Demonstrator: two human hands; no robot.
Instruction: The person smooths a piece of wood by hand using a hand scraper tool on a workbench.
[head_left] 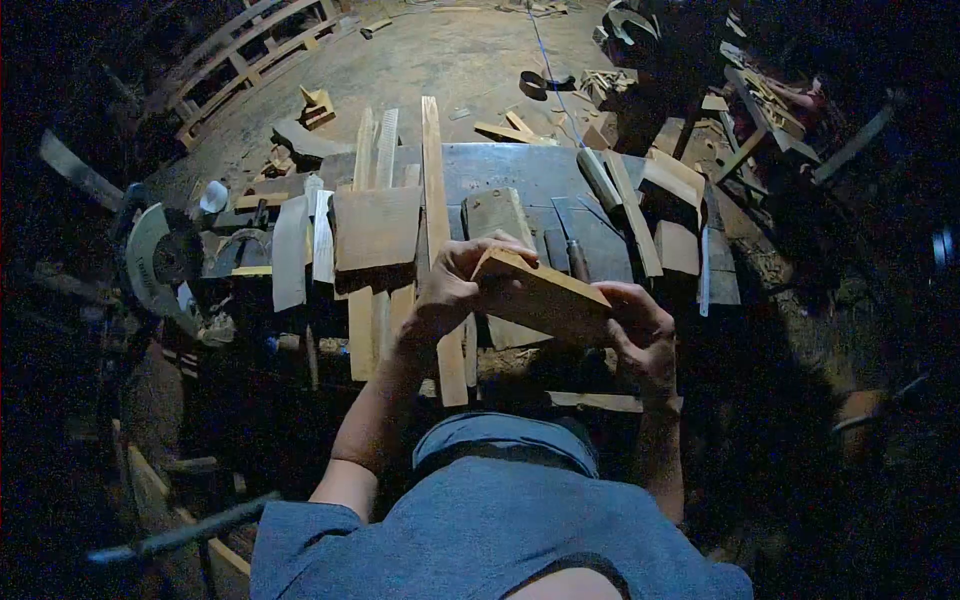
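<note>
A thick wooden block (545, 300) is held up in front of my body, tilted down toward the right, over the near edge of the workbench (480, 165). My left hand (462, 285) grips its left end, and my right hand (640, 335) is closed around its right end. Beneath it on the bench lies a wider wooden board (497, 212), partly covered by the held block. Just beyond the block is a chisel (574, 250) with a dark handle. A long narrow wooden strip (437, 190) runs past my left hand.
Left on the bench lie a broad wood block (377, 228) and several boards. A circular saw (160, 258) stands at the far left. More wood pieces (676, 180) and a metal ruler (704, 270) lie at right. Offcuts litter the floor; a person (808, 100) sits at the upper right.
</note>
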